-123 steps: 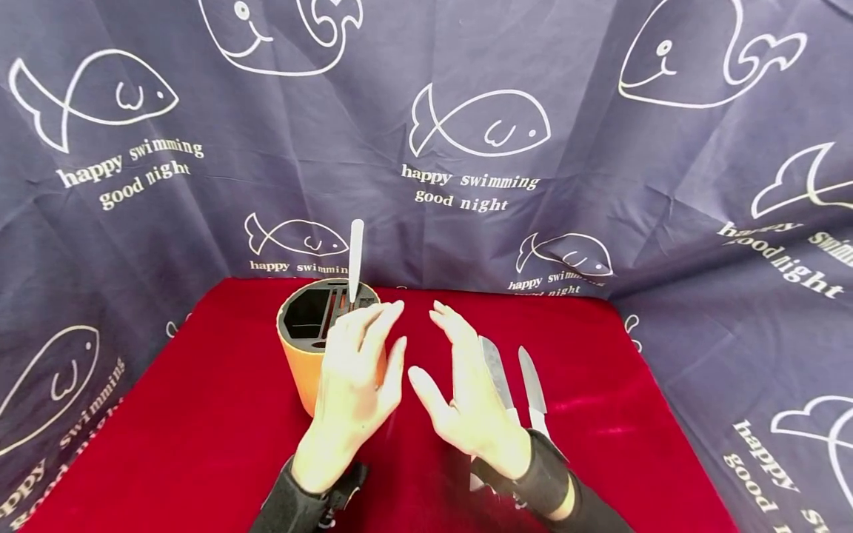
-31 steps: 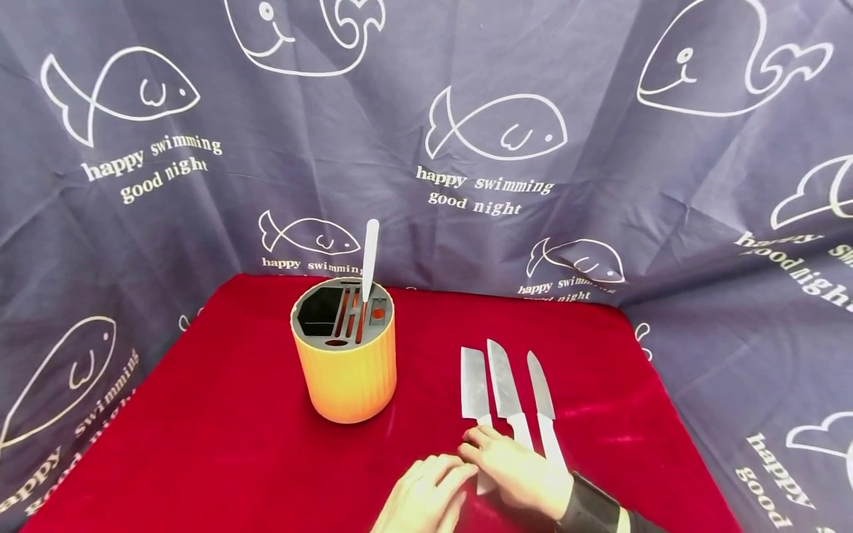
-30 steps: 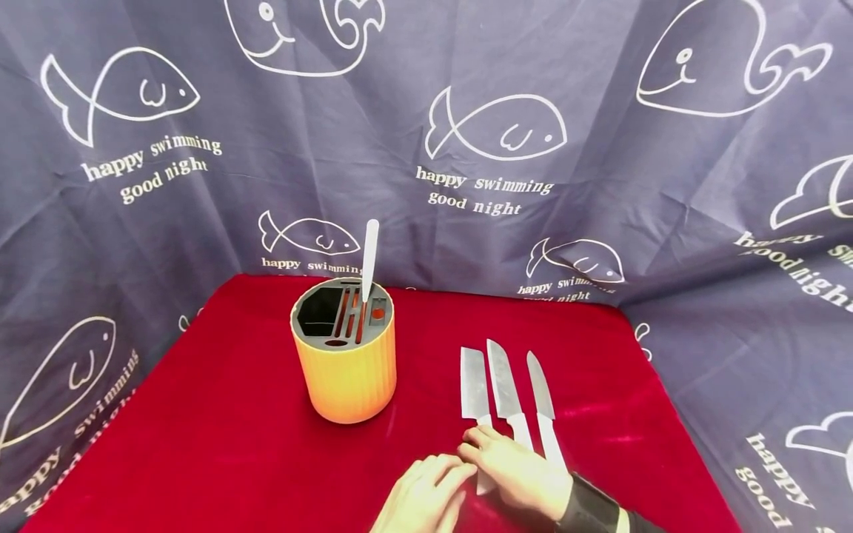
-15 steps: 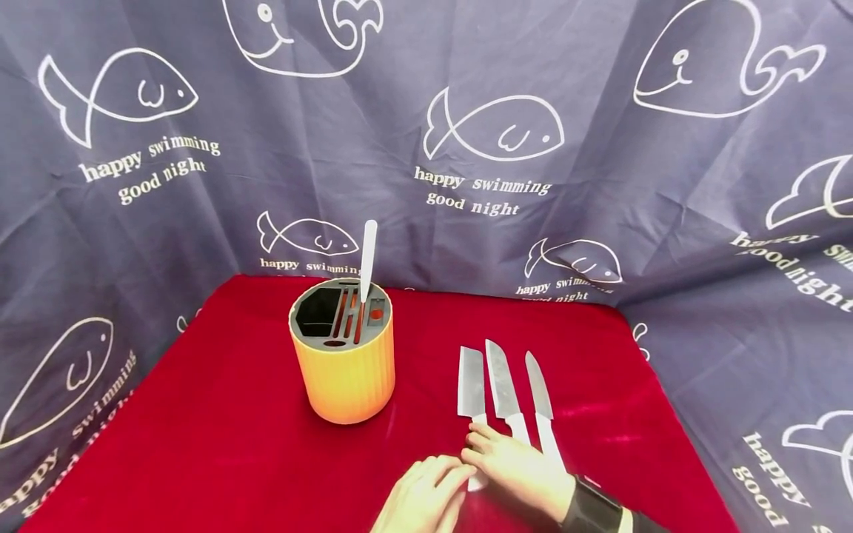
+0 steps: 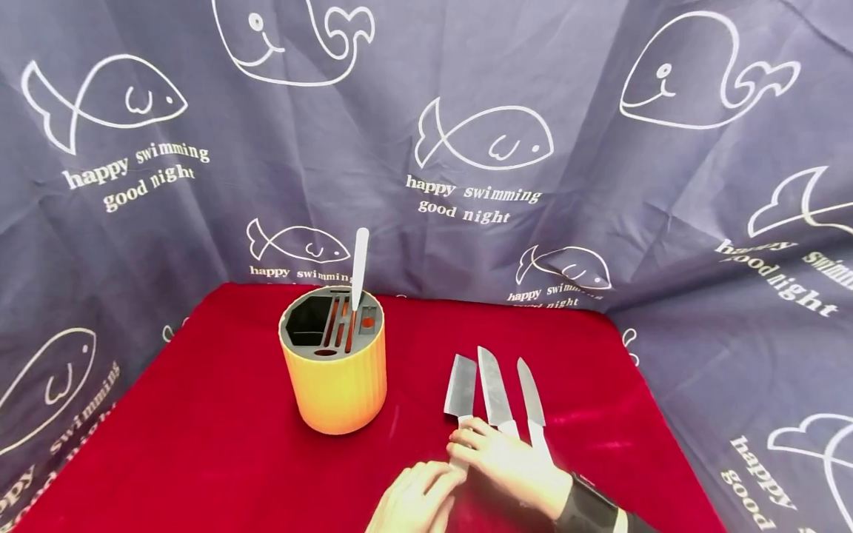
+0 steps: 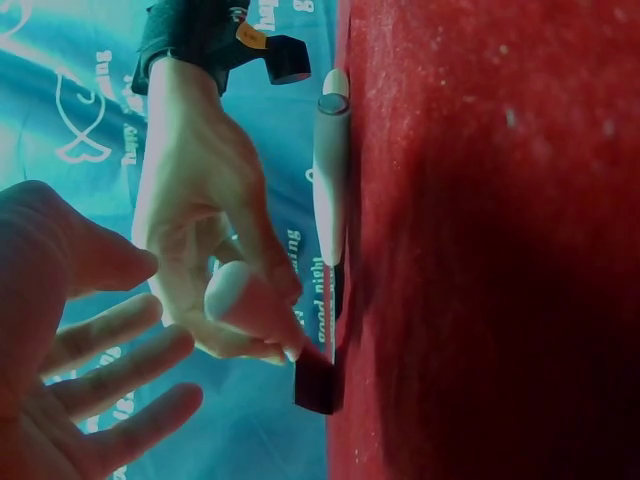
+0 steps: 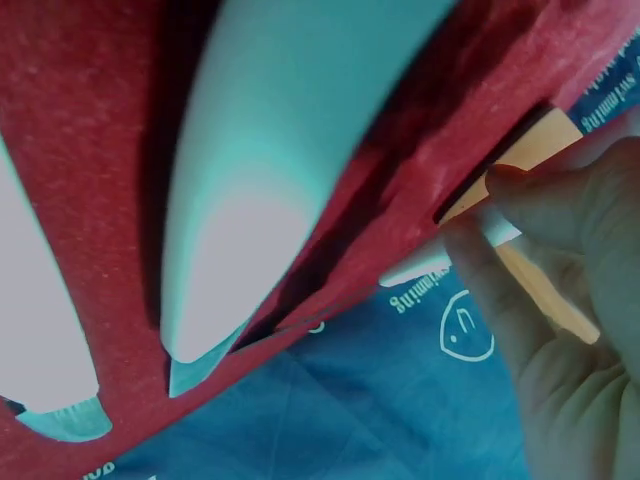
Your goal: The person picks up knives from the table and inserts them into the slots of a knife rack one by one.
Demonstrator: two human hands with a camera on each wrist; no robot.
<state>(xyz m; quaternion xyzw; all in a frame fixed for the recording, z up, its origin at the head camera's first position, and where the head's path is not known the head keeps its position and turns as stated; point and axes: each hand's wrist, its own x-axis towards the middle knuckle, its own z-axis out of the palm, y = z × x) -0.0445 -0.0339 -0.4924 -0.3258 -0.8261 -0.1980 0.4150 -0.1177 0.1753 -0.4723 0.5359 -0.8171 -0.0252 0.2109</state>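
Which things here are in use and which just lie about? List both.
In use:
- right hand gripping the white handle of the broad steel cleaver
- open left hand beside it

Lying about:
- two pointed white-handled knives
- round orange knife block
- red velvet cloth

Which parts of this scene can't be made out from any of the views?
- Head view: right hand covers the handles of the three knives.
- Head view: bottom edge cuts off the left hand.
- Head view: holder hides the blade of the standing white-handled knife.
- Right wrist view: blurred close-up; blades unseen.
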